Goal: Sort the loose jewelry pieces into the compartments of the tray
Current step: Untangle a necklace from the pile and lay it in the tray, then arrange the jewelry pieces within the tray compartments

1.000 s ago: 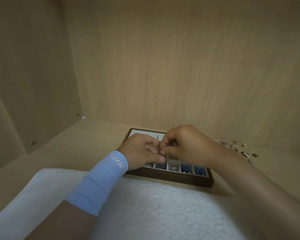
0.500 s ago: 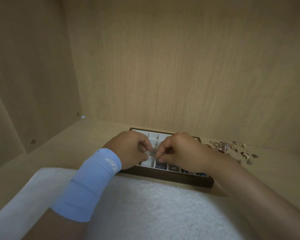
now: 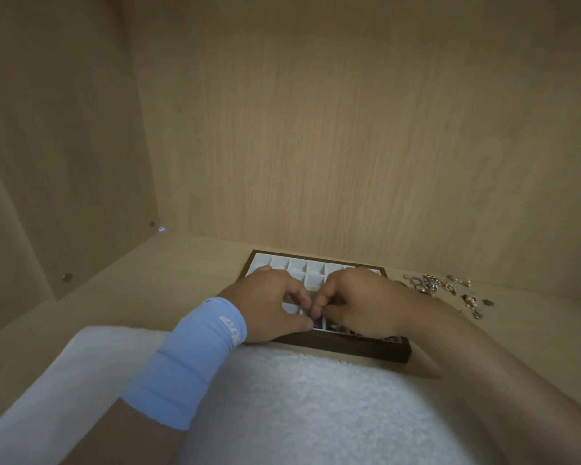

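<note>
Head view: left hand [image 3: 272, 307] and right hand [image 3: 366, 305] meet, fingers curled, over the tray's [image 3: 349, 350] near row at centre frame, any pinched piece unseeable; best set it low inside one compartment before releasing, the loose jewelry [image 3: 445, 288] lying centre-right.

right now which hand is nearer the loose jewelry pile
Right. The right hand is over the tray, close to the loose jewelry pile; the left hand is farther left.

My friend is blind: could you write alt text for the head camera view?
A left hand and right hand meet with curled fingers over a wooden tray of white compartments; whatever they hold is hidden. Loose jewelry lies on the shelf right of the tray.
</note>
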A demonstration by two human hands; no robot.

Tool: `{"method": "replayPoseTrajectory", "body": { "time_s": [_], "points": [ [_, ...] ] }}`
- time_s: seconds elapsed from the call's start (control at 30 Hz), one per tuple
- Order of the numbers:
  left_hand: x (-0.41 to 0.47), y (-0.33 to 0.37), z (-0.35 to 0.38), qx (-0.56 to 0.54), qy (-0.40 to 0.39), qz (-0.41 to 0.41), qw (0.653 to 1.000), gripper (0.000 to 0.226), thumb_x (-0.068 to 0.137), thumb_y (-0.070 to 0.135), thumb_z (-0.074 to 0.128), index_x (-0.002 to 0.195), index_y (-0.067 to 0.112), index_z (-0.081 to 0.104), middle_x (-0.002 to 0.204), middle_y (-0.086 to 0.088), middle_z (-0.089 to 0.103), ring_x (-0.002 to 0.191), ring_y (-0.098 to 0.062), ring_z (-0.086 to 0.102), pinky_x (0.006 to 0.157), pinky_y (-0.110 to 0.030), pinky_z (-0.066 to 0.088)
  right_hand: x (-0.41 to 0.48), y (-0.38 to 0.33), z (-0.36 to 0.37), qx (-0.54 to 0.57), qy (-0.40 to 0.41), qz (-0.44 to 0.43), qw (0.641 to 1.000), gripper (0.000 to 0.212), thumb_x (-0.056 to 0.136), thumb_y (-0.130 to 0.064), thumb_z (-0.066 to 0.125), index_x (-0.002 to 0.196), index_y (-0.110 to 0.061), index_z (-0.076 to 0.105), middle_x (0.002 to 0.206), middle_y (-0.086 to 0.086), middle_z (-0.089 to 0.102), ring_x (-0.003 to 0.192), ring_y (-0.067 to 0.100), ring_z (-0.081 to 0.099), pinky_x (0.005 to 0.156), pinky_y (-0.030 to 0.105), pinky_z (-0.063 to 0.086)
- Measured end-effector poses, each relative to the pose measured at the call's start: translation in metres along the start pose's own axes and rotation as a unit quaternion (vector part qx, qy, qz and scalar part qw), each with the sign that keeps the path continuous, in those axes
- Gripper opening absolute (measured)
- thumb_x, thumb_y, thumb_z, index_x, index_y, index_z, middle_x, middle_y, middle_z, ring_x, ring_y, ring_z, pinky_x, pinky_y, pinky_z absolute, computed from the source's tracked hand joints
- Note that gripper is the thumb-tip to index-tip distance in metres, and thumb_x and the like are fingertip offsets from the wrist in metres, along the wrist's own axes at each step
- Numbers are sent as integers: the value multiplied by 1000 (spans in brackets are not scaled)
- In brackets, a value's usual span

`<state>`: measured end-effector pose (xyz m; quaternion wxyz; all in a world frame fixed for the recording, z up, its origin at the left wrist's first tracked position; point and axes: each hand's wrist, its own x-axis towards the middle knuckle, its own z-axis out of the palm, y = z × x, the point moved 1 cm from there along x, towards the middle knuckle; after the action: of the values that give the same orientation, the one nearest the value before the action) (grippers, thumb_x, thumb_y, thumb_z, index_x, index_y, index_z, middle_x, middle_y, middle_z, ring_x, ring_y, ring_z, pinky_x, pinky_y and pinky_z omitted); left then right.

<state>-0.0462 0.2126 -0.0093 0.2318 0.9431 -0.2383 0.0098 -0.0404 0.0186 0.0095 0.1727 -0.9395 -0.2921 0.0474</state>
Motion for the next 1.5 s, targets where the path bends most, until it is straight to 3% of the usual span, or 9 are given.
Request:
{"method": "replayPoseTrajectory", "body": {
  "time_s": [0.17, 0.33, 0.43, 0.63, 0.8, 1.0, 1.2, 1.33, 1.5],
  "points": [
    [1, 7, 5, -41, 60, -4, 997, 18, 82, 55, 63, 96, 43, 67, 96, 20, 60, 93, 2, 52, 86, -26, 46, -17, 26, -39, 57, 79, 43, 994, 17, 95, -20, 65, 94, -31, 78, 90, -23, 69, 80, -19, 58, 66, 0, 40],
    [22, 39, 9, -55, 61, 16, 997, 21, 90, 45, 60, 110, 38, 64, 106, 20, 59, 97, -3, 56, 89, -26, 49, -51, 84, -72, 21, 171, 136, 976, 21, 93, -13, 65, 87, -30, 75, 87, -16, 67, 65, -19, 56, 57, 2, 39],
    [51, 69, 17, -46, 50, 38, 997, 23, 91, 40, 60, 113, 34, 66, 105, 18, 61, 95, -5, 56, 85, -26, 47, -63, 111, -73, -4, 177, 198, 964, 20, 92, -10, 65, 96, -26, 77, 93, -9, 69, 55, -8, 56, 54, 4, 37],
    [112, 110, 50, 7, 20, 40, 999, 27, 94, 30, 57, 119, 29, 66, 119, 4, 60, 109, -17, 56, 96, -33, 46, -62, 135, -49, 4, 158, 234, 959, 16, 89, -19, 69, 95, -31, 78, 100, -10, 75, 94, 11, 67, 89, 31, 53],
    [140, 111, 69, 55, 15, 22, 998, 35, 94, 29, 54, 127, 28, 64, 133, 0, 56, 130, -22, 41, 109, -39, 38, -58, 147, -37, 2, 175, 223, 959, 13, 88, -28, 69, 97, -32, 77, 102, -11, 74, 97, 12, 67, 87, 30, 53],
    [144, 107, 83, 92, 38, 69, 993, 28, 93, 31, 55, 117, 37, 69, 117, 5, 65, 116, -22, 41, 98, -41, 44, -54, 158, -33, -28, 177, 233, 956, 12, 88, -33, 68, 93, -28, 78, 96, -6, 75, 91, 15, 67, 80, 32, 55],
    [146, 99, 86, 32, 67, 73, 995, 28, 93, 35, 55, 118, 34, 67, 116, 11, 65, 115, -16, 43, 99, -38, 42, -56, 168, -34, 76, 224, 243, 941, 19, 90, -27, 70, 72, -26, 74, 72, -12, 72, 70, 1, 66, 70, 27, 54],
    [148, 101, 83, -135, 71, 41, 987, 29, 93, 28, 59, 121, 30, 65, 107, 17, 67, 109, -6, 57, 96, -30, 48, -58, 168, -39, 165, 241, 250, 923, 20, 91, -24, 70, 72, -19, 73, 50, -15, 64, 42, -6, 54, 54, 20, 42],
    [145, 106, 80, -265, 38, 37, 963, 26, 89, 24, 68, 114, 30, 68, 91, 14, 72, 94, 0, 66, 89, -21, 50, -60, 156, -47, 205, 249, 248, 914, 19, 95, -16, 63, 79, -15, 73, 42, -15, 58, 37, -4, 50, 45, 17, 37]
  ]
}}
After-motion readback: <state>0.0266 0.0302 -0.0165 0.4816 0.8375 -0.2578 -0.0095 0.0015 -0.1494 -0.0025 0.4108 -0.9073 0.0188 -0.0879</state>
